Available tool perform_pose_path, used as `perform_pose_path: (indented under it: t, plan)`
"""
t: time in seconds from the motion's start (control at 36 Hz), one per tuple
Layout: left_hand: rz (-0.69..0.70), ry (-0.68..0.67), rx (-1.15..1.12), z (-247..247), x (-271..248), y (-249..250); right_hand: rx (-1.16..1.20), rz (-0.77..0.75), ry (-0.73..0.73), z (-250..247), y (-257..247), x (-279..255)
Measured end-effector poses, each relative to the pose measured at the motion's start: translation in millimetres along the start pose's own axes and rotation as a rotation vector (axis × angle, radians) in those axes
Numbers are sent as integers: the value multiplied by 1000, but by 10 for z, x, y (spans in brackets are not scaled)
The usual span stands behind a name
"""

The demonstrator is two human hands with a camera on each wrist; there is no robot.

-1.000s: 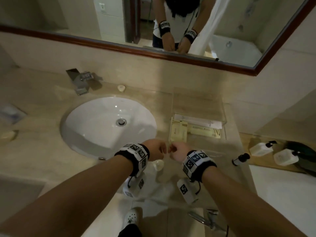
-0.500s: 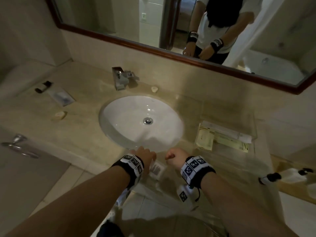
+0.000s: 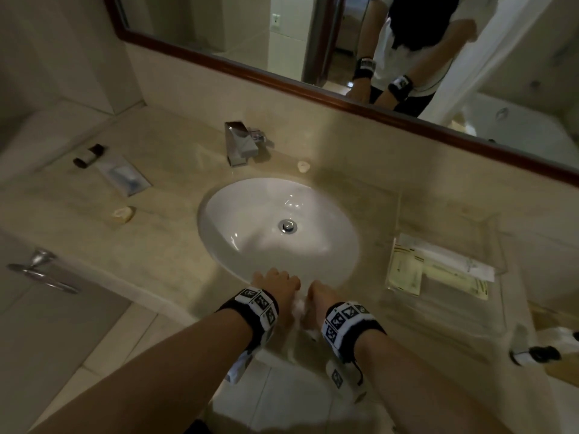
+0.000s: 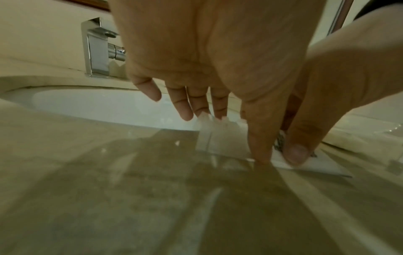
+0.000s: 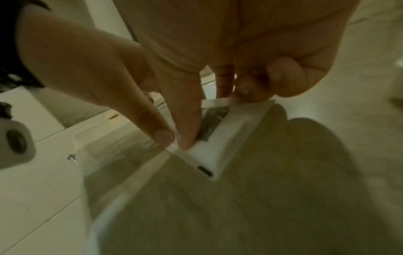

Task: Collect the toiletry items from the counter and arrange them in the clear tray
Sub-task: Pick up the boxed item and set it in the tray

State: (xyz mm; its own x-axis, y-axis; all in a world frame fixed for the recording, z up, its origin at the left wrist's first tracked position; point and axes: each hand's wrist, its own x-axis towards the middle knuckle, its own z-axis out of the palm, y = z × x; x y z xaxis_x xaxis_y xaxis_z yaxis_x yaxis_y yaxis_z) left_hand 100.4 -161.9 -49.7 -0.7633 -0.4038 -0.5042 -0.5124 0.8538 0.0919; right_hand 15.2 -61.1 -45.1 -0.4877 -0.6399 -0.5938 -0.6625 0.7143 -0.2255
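Observation:
A flat white sachet (image 3: 300, 306) with dark print lies on the beige counter at the sink's front rim. My left hand (image 3: 275, 283) reaches over it with straight fingers. In the left wrist view the fingertips (image 4: 203, 112) meet the sachet's (image 4: 226, 139) far serrated edge and the thumb presses by its near edge. My right hand (image 3: 319, 296) pinches the sachet (image 5: 220, 146), with curled fingers (image 5: 283, 77) at the far edge and the thumb on the near corner. The clear tray (image 3: 498, 267) stands right of the sink and holds yellowish packets (image 3: 404, 274).
On the counter's left lie a small black bottle (image 3: 89, 155), a clear bluish packet (image 3: 127, 177) and a pale soap-like piece (image 3: 122, 213). A small white piece (image 3: 303, 166) sits by the chrome faucet (image 3: 241, 145). A black-capped bottle (image 3: 532, 355) lies far right. The white sink (image 3: 250, 220) is straight ahead.
The head view has swung left, bringing the counter's left end into sight. Both hands have drawn together and come down on the white sachet at the sink's front rim.

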Motion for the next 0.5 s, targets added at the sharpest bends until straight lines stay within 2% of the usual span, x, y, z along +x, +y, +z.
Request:
perform_pose_path:
  t: [0.22,0.42,0.5]
  plan:
    - [13,39,-106,-110,85,-236,-41,-35,-29,-234,-169,142]
    - [50,230,-329,-298,67,-722,140,-49,-63,-412,-517,275]
    - [54,256,-418,-398,43,-1069,226,-73,-53,-503,-800,349]
